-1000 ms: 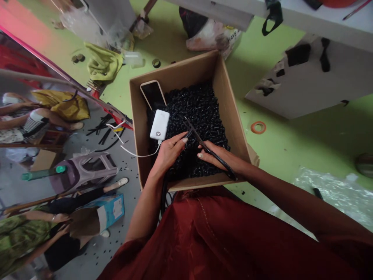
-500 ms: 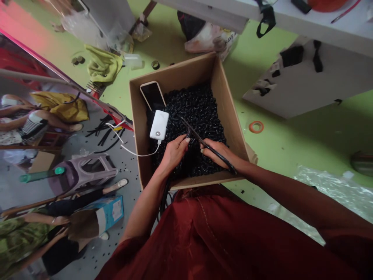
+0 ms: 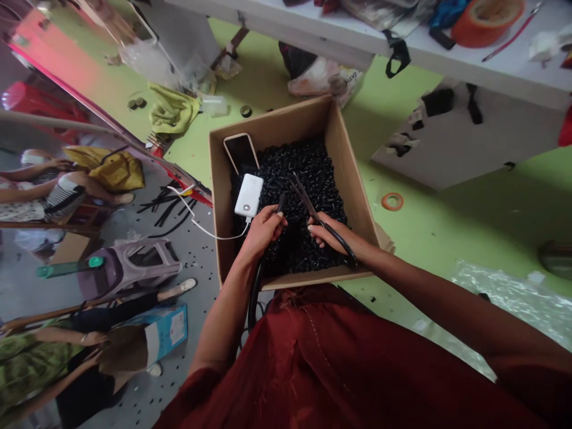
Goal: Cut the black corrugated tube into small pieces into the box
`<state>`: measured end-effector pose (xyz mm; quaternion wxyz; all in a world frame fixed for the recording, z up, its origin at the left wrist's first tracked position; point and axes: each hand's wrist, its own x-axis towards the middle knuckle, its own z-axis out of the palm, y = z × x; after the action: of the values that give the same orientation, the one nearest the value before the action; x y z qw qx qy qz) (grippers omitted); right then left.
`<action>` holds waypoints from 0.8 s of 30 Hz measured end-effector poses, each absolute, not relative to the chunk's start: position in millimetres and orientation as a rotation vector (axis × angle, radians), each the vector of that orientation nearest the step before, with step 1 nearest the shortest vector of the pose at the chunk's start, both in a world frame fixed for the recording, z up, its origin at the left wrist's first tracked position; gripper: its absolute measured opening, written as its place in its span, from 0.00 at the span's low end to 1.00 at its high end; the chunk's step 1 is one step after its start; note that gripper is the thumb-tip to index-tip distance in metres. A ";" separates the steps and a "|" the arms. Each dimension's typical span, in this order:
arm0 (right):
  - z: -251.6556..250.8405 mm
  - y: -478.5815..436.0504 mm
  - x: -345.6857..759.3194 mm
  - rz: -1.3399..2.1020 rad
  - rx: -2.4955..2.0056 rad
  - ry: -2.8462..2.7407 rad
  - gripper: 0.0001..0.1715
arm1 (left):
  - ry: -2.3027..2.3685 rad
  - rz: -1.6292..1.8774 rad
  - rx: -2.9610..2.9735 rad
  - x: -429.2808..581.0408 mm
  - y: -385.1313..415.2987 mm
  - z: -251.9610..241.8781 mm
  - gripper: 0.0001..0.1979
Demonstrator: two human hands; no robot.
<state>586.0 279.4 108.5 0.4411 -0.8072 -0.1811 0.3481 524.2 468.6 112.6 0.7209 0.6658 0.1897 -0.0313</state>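
Note:
My left hand (image 3: 263, 231) is shut on a black ribbed hose (image 3: 255, 292), which rises from below the box and ends in a tip (image 3: 280, 204) above the hand. My right hand (image 3: 328, 235) grips black-handled scissors (image 3: 304, 198), their blades pointing up and away over a heap of small black pieces (image 3: 308, 170). Both hands hover over this heap inside an open cardboard box (image 3: 286, 122). A white power bank (image 3: 248, 195) lies on the heap close to my left hand. Its white cable (image 3: 210, 233) trails over the box wall. A phone (image 3: 241, 154) sits in the far corner.
My dark red garment (image 3: 313, 363) fills the bottom of the view. Green floor (image 3: 402, 226) surrounds the box, with an orange tape roll (image 3: 392, 201) to the right. Several people (image 3: 58, 196) sit on grey floor at the left. A white table edge (image 3: 286, 30) crosses the top.
My left hand has lifted the hose tip clear of the heap. The scissors now stand more upright, with their blades further from it. The whole view has tilted, showing more of the table.

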 end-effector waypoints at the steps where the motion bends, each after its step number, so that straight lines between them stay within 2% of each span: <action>1: 108.6 278.8 585.5 0.869 -1.998 -0.468 0.14 | 0.404 -0.057 1.452 523.7 469.5 112.6 0.16; 6: 111.5 275.9 581.3 0.905 -1.988 -0.625 0.22 | 0.336 0.011 1.471 520.7 473.0 108.7 0.21; 9: 114.5 275.6 579.3 0.866 -2.056 -0.696 0.24 | 0.311 0.048 1.677 518.8 472.9 106.0 0.22; 16: 118.0 277.6 576.8 0.829 -2.235 -0.737 0.27 | 0.283 0.300 2.405 517.0 466.1 102.6 0.20; 24: 119.1 282.6 575.4 0.826 -2.275 -0.730 0.28 | 0.269 0.254 2.556 518.5 463.4 102.1 0.20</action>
<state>575.4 282.6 119.1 0.3020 -0.8579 -0.2753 0.3114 518.5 463.4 102.1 0.2757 0.9513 0.1002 0.0946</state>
